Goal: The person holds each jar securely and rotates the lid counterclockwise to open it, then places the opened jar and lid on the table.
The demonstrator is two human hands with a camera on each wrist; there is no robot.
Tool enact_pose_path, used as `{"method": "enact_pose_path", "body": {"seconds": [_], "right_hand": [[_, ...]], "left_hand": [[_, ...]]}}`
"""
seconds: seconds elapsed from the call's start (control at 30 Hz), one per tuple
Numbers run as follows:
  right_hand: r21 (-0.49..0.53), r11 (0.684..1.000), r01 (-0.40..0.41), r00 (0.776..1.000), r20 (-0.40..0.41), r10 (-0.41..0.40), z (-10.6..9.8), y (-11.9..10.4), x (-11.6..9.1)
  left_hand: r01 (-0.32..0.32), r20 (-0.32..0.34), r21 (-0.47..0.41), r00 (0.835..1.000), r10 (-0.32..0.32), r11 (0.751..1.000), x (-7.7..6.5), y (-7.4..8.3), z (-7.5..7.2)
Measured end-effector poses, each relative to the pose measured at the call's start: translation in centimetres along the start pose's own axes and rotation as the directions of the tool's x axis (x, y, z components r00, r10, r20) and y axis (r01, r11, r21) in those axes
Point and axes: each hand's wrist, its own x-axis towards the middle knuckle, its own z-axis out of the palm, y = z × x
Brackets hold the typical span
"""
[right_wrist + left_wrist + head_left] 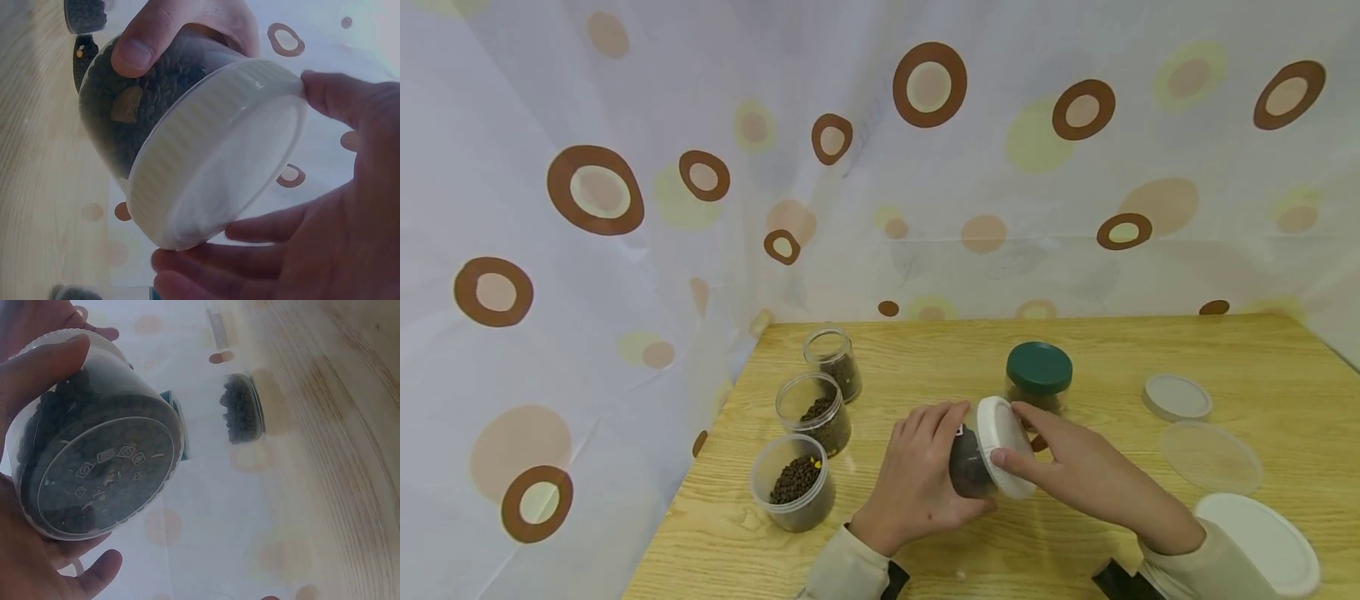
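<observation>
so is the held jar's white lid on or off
On: the white lid caps the jar held by the left hand, and the right hand grips the lid. Whether it's tight, I cannot tell.

Three jars (844,429) left, lids (1258,542) right, tub (967,468) between

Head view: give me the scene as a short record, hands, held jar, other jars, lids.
left hand: grips tilted jar of dark pellets
right hand: holds white lid at the jar's mouth
seal: tightness cannot be told
left row: front jar, middle jar, rear jar, open, pellets inside
behind hands: green-lidded jar
right: far lid, clear disc, near lid, flat on table
</observation>
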Motion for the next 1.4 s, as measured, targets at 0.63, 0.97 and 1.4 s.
{"method": "enact_pose_path", "body": {"seconds": [0.63, 0.97, 1.4], "right_hand": [[-0.100, 0.905, 0.412, 0.897, -0.130, -0.423, 0.3, 1.0, -0.8], [-0.115, 0.911, 0.397, 0.901, -0.139, -0.410, -0.2, 1.0, -1.4], [0.042, 0.984, 0.174, 0.979, -0.111, -0.168, -1.0, 1.1, -1.4]], "left_hand": [[0.021, 0.012, -0.058, 1.000, -0.020, 0.998, 0.0, -0.1, -0.2], [0.025, 0.013, -0.076, 1.000, -0.024, 0.997, 0.1, -0.1, -0.1], [0.025, 0.011, -0.056, 1.000, -0.024, 0.998, 0.2, -0.1, -0.6]]}}
